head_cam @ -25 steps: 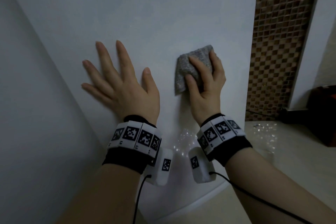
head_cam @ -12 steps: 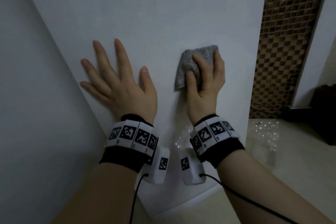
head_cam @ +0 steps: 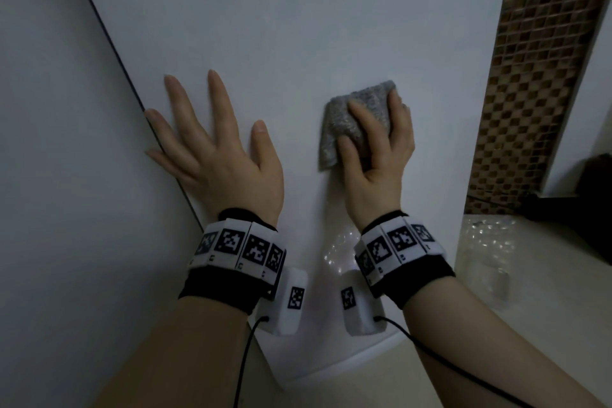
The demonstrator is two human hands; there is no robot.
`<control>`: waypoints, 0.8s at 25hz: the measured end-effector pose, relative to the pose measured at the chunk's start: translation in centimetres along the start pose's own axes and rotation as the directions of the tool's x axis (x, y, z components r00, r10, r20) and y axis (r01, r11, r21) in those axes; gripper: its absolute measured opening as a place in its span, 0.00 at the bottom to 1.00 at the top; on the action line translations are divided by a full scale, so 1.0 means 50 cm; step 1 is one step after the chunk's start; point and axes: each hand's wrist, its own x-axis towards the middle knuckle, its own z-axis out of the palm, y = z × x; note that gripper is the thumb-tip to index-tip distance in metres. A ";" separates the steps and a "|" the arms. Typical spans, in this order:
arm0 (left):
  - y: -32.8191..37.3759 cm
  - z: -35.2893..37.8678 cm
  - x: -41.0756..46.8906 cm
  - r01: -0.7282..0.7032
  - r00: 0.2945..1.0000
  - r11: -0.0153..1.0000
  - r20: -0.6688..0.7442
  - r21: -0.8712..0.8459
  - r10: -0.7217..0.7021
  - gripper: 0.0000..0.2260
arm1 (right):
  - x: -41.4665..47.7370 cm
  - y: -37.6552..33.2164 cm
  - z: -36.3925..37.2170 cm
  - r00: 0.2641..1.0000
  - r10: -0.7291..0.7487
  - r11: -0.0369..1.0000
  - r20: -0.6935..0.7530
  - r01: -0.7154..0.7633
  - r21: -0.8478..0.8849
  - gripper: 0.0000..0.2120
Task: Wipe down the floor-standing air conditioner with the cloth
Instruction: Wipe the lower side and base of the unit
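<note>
Room: dim corner with a pale wall [head_cam: 49, 142] on the left and a cream floor [head_cam: 530, 325] at the lower right.
Air conditioner [head_cam: 298, 26]: tall white panel filling the middle of the view, its base meeting the floor below the wrists; a thin dark seam [head_cam: 132, 83] runs between its left edge and the wall.
Mosaic strip [head_cam: 536, 76]: column of small brown and gold tiles just to the right of the unit, running down to the floor.
Clear plastic [head_cam: 486, 242]: crinkled, shiny sheet lying on the floor beside the unit's right edge; what it is exactly cannot be told.
Dark object [head_cam: 596, 209]: low shape at the far right edge, too dark to identify.
Cloth [head_cam: 361, 109]: grey, folded into a thick pad, lying flat against the panel's front, right of centre.
Left hand [head_cam: 225, 162]: palm flat on the panel, fingers straight and fanned out, holding nothing; the little finger reaches the dark seam.
Right hand [head_cam: 381, 169]: on top of the cloth, fingers curved over its upper edge and thumb across its lower left part, gripping it and pressing it to the panel.
Wristbands: black cuffs with white blocks of printed square markers on the left wrist [head_cam: 238, 248] and the right wrist [head_cam: 397, 245].
Cables: a thin black lead [head_cam: 243, 358] drops from a white pod under the left wrist, another [head_cam: 414, 341] from the right.
Forearms: both bare, reaching up from the bottom edge, near each other but apart.
</note>
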 end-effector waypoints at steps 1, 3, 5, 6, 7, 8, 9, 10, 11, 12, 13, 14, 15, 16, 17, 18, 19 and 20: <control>-0.004 0.000 -0.001 0.000 1.000 1.000 0.000 -0.010 0.000 0.28 | 0.009 0.000 -0.004 0.998 0.048 0.999 -0.047 -0.047 0.011 0.19; -0.012 -0.002 -0.002 0.003 1.000 0.999 0.003 -0.035 -0.003 0.28 | 0.010 -0.013 0.003 0.990 0.122 0.992 -0.073 -0.120 0.039 0.19; -0.016 -0.006 -0.004 0.008 1.000 0.999 0.004 -0.054 -0.007 0.28 | -0.021 -0.027 0.021 0.998 0.057 0.998 0.005 -0.057 0.008 0.18; -0.018 -0.008 -0.005 0.007 1.000 0.998 0.004 -0.063 -0.006 0.27 | -0.034 -0.026 0.025 0.999 0.003 1.000 0.045 -0.003 0.000 0.18; -0.019 -0.011 -0.006 0.006 1.000 0.997 0.000 -0.073 -0.006 0.27 | -0.038 -0.020 0.023 0.998 -0.028 1.000 0.063 0.028 0.003 0.18; -0.022 -0.014 -0.008 0.006 1.000 0.996 -0.005 -0.085 -0.007 0.27 | -0.032 -0.012 0.018 0.999 -0.023 1.000 0.048 0.023 0.008 0.18; -0.026 -0.017 -0.009 0.007 1.000 0.995 -0.008 -0.099 -0.008 0.26 | -0.024 -0.008 0.014 1.000 0.013 1.000 0.005 -0.013 0.016 0.18; -0.030 -0.019 -0.011 0.009 1.000 0.994 -0.008 -0.112 -0.010 0.26 | -0.019 -0.010 0.012 0.997 0.064 0.998 -0.036 -0.063 0.029 0.18; -0.035 -0.022 -0.012 0.011 1.000 0.992 -0.009 -0.122 -0.012 0.26 | -0.020 -0.017 0.015 0.993 0.104 0.994 -0.050 -0.102 0.038 0.19; -0.039 -0.024 -0.013 0.013 1.000 0.992 -0.009 -0.128 -0.014 0.26 | -0.030 -0.026 0.023 0.994 0.108 0.994 -0.032 -0.107 0.034 0.19; -0.042 -0.026 -0.014 0.012 1.000 0.991 -0.009 -0.136 -0.014 0.26 | -0.046 -0.033 0.032 0.997 0.072 0.997 0.006 -0.072 0.015 0.19; -0.045 -0.028 -0.014 0.008 1.000 0.989 -0.008 -0.145 -0.010 0.26 | -0.060 -0.034 0.037 0.999 0.021 1.000 0.043 -0.021 0.001 0.19; -0.048 -0.029 -0.014 0.002 1.000 0.988 -0.009 -0.155 -0.003 0.25 | -0.065 -0.031 0.038 0.998 -0.020 1.000 0.062 0.021 -0.005 0.19; -0.051 -0.030 -0.013 -0.008 1.000 0.986 -0.012 -0.165 0.007 0.25 | -0.059 -0.023 0.034 0.998 -0.035 0.999 0.051 0.036 -0.011 0.18; -0.053 -0.031 -0.012 -0.023 1.000 0.984 -0.018 -0.176 0.020 0.25 | -0.048 -0.016 0.027 1.000 -0.015 1.000 0.011 0.015 -0.015 0.18; -0.057 -0.033 -0.013 -0.036 0.999 0.982 -0.027 -0.187 0.032 0.25 | -0.039 -0.016 0.023 0.999 0.032 0.999 -0.037 -0.032 -0.009 0.18; -0.061 -0.034 -0.013 -0.044 0.999 0.979 -0.036 -0.198 0.037 0.25 | -0.034 -0.021 0.025 0.994 0.082 0.997 -0.069 -0.082 0.006 0.18; -0.065 -0.035 -0.014 -0.047 0.998 0.977 -0.042 -0.209 0.039 0.25 | -0.038 -0.030 0.032 0.992 0.104 0.995 -0.071 -0.103 0.012 0.19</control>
